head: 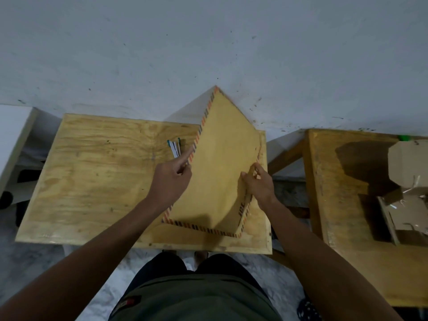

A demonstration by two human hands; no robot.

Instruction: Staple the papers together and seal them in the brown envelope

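A large brown envelope (220,172) with a striped red and blue border is held tilted above the small plywood table (97,181). My left hand (172,179) pinches its left edge between curled fingers. My right hand (257,184) grips its right edge with thumb on the face. No loose papers show; whether they are inside the envelope I cannot tell. A small white and green object (174,147), perhaps the stapler or a staple box, lies on the table just left of the envelope, partly hidden behind my left fingers.
A second wooden table (335,205) stands to the right with torn cardboard boxes (407,181) on it. A white wall (208,54) rises right behind both tables. A white surface (11,135) sits at the far left. My legs are below the table's front edge.
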